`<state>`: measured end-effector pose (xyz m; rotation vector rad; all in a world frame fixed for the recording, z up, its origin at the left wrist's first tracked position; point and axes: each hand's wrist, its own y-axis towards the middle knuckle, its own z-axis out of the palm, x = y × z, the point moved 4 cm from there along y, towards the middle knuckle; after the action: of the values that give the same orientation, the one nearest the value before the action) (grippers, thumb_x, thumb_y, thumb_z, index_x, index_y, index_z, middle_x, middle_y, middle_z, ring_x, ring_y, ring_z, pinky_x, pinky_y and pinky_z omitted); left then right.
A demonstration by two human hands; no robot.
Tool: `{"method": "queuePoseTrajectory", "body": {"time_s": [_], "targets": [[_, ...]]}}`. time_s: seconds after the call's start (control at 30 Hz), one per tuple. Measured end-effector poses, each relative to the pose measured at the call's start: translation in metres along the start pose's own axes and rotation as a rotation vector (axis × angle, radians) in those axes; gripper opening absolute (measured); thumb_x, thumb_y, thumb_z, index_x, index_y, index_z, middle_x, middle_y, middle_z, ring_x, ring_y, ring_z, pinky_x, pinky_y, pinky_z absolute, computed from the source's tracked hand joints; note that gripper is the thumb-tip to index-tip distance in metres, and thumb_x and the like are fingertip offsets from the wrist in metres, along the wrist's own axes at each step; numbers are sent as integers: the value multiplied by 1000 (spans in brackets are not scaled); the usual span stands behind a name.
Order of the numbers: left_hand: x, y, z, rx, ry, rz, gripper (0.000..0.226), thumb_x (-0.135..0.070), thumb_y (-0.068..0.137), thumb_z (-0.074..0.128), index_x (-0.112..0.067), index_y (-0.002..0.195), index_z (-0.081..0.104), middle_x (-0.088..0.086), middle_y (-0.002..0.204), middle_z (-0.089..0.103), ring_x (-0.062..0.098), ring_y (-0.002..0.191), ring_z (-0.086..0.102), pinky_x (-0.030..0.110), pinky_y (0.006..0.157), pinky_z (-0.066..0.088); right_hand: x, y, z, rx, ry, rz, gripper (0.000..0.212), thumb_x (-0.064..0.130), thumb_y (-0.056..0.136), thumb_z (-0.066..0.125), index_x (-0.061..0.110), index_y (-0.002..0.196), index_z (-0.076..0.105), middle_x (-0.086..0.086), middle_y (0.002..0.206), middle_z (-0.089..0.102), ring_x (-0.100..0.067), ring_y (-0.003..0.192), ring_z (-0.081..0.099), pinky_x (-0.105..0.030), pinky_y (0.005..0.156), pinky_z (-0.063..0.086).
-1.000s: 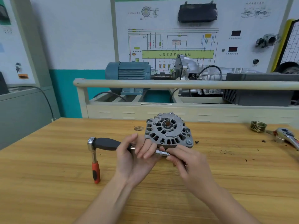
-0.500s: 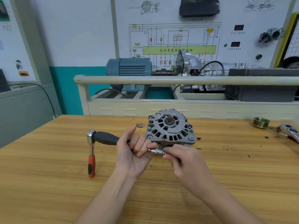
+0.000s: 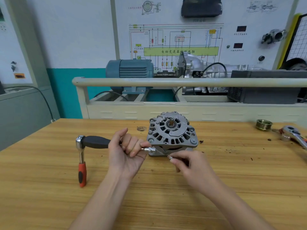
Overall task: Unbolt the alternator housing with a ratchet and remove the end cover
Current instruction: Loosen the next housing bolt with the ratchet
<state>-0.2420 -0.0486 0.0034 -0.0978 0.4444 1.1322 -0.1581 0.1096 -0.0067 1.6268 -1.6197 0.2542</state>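
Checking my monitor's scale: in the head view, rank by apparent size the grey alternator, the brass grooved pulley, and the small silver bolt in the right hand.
1. Grey ribbed alternator
2. Brass grooved pulley, though it lies farther back
3. Small silver bolt, pinched by the right hand

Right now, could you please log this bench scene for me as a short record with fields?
Workpiece: grey cast-metal alternator, upright on the wooden table
Left hand: grips the black-handled driver, whose silver socket sits at the housing's lower left edge
Right hand: pinches a small silver bolt, clear of the housing
Idle tools: orange-handled ratchet at left; second chrome ratchet at right
Loose part: brass grooved pulley
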Motion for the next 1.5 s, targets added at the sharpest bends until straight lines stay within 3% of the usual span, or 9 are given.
{"method": "queuePoseTrajectory", "body": {"time_s": [0.13,0.3,0.47,0.57,0.9,1.0,1.1,1.23,1.5], "targets": [[2,1,-3,-26,42,-12,47,-21,79,59,-21,43,27,-6,46,11,11,43,11,27,52,48,-26,8,-13,-32,-92,143,25,20,93,61,20,117,68,18,82,66,7,75,59,-11,72,40],[-1,2,-7,-12,58,-16,46,-20,79,58,-21,43,29,-7,39,21,9,36,21,27,57,50,-69,17,-49,-1,-98,365,10,7,85,70,13,92,72,11,63,70,4,49,58,-11,50,39],[6,3,-9,-1,100,-49,47,-17,79,56,-20,41,28,-6,37,22,10,33,24,26,57,51,-97,15,-51,-90,-262,472,9,10,80,76,14,89,75,-1,90,73,-14,82,64,-21,70,43],[8,3,-9,12,104,-70,47,-16,78,55,-20,41,28,-6,36,23,10,33,25,26,55,50,-104,16,-47,-120,-314,456,13,15,84,73,14,96,76,-3,102,72,-20,98,64,-25,82,46],[12,5,-12,-1,118,-105,46,-14,79,53,-19,40,28,-6,36,21,9,33,21,26,51,48,-112,22,-42,-59,-384,422,20,9,92,61,14,107,73,-5,114,66,-21,106,59,-29,90,45],[10,5,-12,-36,133,-74,45,-13,77,52,-20,40,27,-6,36,19,10,36,15,24,45,42,-101,25,-61,-231,-173,404,26,0,95,51,7,112,69,-8,113,68,-23,112,60,-30,98,42],[4,7,-11,-90,285,-3,49,-11,81,49,-21,39,26,-6,37,17,10,33,18,23,43,39,-74,30,-90,-466,96,336,27,-1,96,47,13,100,70,-2,92,68,-18,95,61,-32,90,49],[2,16,9,-109,598,64,60,-10,93,45,-24,38,26,-6,36,17,11,33,17,24,43,36,-25,57,-89,-303,173,170,25,4,93,56,27,93,66,11,90,65,-4,88,60,-13,70,42],[6,49,60,-119,786,189,58,-16,92,50,-25,39,29,-5,38,19,14,36,17,27,46,31,-15,109,-27,-118,25,38,39,26,100,46,21,139,48,6,145,46,-9,133,39,-29,109,31]]}}
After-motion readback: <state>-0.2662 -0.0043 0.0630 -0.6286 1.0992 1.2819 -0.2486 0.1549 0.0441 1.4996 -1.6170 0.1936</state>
